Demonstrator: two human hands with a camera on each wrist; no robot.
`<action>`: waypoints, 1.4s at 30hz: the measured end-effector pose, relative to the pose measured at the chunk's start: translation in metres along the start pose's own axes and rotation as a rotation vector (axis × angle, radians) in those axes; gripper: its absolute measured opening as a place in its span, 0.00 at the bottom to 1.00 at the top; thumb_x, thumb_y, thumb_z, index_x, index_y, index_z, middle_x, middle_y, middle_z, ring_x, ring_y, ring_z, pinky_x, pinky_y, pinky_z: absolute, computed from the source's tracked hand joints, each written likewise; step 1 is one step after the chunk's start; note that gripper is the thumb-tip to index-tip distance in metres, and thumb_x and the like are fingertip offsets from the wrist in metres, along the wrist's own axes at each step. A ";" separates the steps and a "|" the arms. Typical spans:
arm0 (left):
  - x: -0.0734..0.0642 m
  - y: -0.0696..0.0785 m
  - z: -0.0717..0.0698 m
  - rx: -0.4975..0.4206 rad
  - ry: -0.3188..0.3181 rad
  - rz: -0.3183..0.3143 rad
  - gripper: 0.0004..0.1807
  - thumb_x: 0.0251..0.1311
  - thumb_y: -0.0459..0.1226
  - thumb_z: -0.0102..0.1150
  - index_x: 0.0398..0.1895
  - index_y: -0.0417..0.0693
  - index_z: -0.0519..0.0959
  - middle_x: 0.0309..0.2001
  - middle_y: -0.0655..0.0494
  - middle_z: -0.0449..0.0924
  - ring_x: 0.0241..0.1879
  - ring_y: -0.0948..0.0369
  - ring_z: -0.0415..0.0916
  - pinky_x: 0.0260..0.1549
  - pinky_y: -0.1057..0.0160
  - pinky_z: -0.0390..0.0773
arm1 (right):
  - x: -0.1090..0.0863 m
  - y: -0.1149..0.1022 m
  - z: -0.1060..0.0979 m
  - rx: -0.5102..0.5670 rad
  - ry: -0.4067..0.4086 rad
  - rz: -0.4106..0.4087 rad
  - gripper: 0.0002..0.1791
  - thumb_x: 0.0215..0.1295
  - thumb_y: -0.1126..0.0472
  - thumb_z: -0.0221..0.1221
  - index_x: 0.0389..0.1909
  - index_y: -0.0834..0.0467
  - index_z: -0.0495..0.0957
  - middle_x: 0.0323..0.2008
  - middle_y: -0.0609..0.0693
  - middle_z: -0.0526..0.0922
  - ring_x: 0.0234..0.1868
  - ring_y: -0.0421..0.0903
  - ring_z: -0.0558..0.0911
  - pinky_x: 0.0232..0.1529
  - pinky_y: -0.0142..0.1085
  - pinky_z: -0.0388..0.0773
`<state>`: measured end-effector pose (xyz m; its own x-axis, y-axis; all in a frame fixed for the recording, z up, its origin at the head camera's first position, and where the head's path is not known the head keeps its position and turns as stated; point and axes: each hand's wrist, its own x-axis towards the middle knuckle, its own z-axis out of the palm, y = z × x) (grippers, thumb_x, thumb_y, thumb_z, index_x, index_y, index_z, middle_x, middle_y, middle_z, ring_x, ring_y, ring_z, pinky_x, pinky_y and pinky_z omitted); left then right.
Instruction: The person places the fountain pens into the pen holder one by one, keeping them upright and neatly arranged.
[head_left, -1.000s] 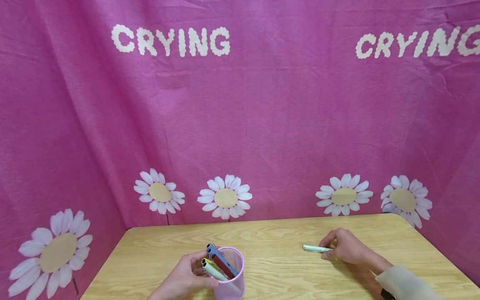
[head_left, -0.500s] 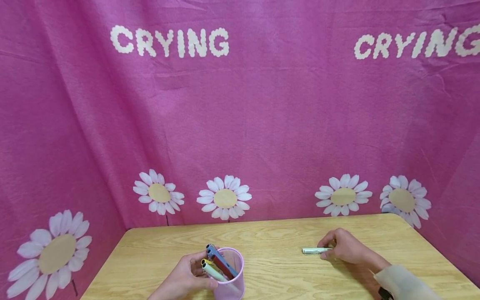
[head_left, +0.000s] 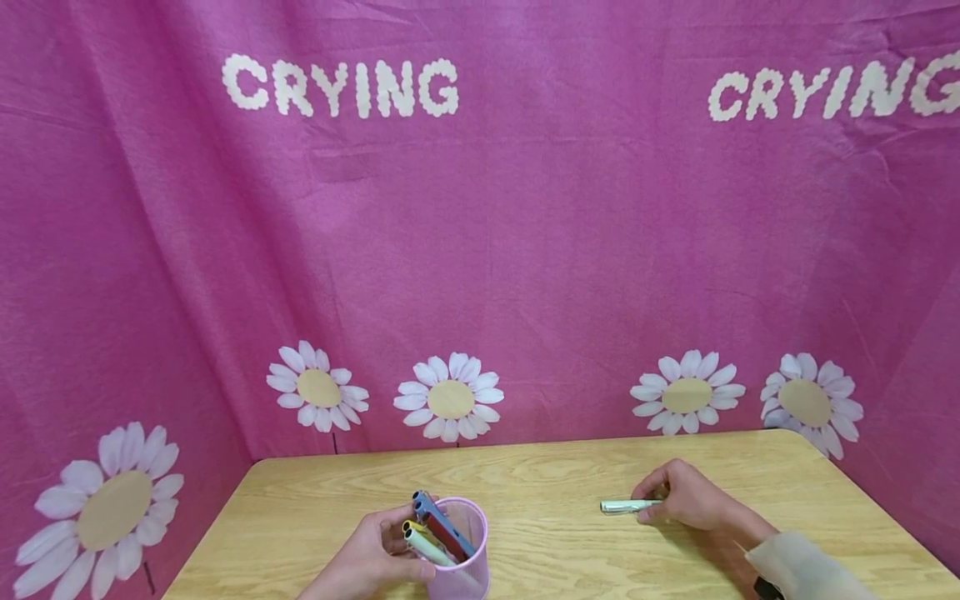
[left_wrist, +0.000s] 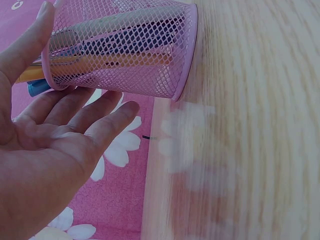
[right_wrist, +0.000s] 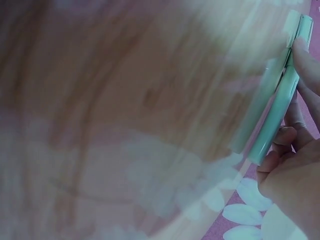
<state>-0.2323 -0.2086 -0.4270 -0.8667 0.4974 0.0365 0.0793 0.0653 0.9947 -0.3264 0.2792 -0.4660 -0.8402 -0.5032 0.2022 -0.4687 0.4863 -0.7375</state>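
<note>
A pink mesh pen holder [head_left: 459, 583] stands upright near the front of the table, with several pens leaning in it. Among them are a blue pen [head_left: 444, 522] and a pale green pen [head_left: 427, 547]. My left hand [head_left: 367, 550] holds the holder from its left side, thumb near the rim; in the left wrist view, some fingers stretch out below the mesh wall [left_wrist: 120, 50]. Over to the right, my right hand [head_left: 690, 496] pinches a mint green pen [head_left: 621, 506] between thumb and fingers. That pen [right_wrist: 274, 115] lies flat, at or just above the tabletop; contact cannot be told.
The wooden table [head_left: 540, 492] has a glossy top that mirrors the pen. A pink cloth [head_left: 555, 250] with daisies and lettering hangs behind the table and at its sides. Table surface separates the pen holder from my right hand.
My right hand and the mint green pen have shifted very slightly left. The left hand and the pen holder keep their places. The whole view has dropped a little in the frame.
</note>
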 end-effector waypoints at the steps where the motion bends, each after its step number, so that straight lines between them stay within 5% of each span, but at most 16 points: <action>1: 0.000 0.000 0.000 -0.004 0.001 -0.003 0.39 0.62 0.30 0.74 0.75 0.31 0.68 0.53 0.44 0.86 0.51 0.55 0.81 0.52 0.65 0.80 | 0.000 0.000 0.000 0.000 0.000 -0.001 0.07 0.56 0.67 0.78 0.34 0.63 0.90 0.32 0.49 0.89 0.31 0.37 0.74 0.31 0.29 0.70; 12: 0.001 0.000 0.000 0.004 -0.002 -0.002 0.37 0.64 0.31 0.73 0.75 0.32 0.69 0.53 0.44 0.86 0.51 0.55 0.81 0.52 0.65 0.80 | 0.001 -0.007 0.003 0.049 -0.046 0.004 0.06 0.57 0.68 0.77 0.35 0.63 0.90 0.32 0.50 0.89 0.28 0.37 0.73 0.28 0.28 0.70; 27: 0.001 0.000 0.000 -0.004 -0.013 0.009 0.38 0.63 0.30 0.74 0.74 0.30 0.69 0.53 0.43 0.86 0.50 0.55 0.81 0.52 0.65 0.81 | 0.003 -0.009 0.011 -0.038 -0.012 -0.014 0.08 0.53 0.65 0.80 0.33 0.58 0.91 0.32 0.45 0.88 0.29 0.36 0.73 0.29 0.30 0.71; 42: 0.000 -0.001 -0.001 0.012 0.011 -0.027 0.39 0.62 0.31 0.75 0.75 0.32 0.69 0.54 0.45 0.86 0.50 0.54 0.81 0.52 0.64 0.80 | -0.001 -0.027 0.016 -0.043 -0.010 0.025 0.10 0.51 0.61 0.81 0.33 0.53 0.91 0.35 0.41 0.88 0.38 0.41 0.79 0.40 0.34 0.75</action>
<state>-0.2333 -0.2092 -0.4281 -0.8737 0.4863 0.0108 0.0619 0.0891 0.9941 -0.3083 0.2556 -0.4565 -0.8490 -0.4979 0.1772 -0.4590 0.5286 -0.7140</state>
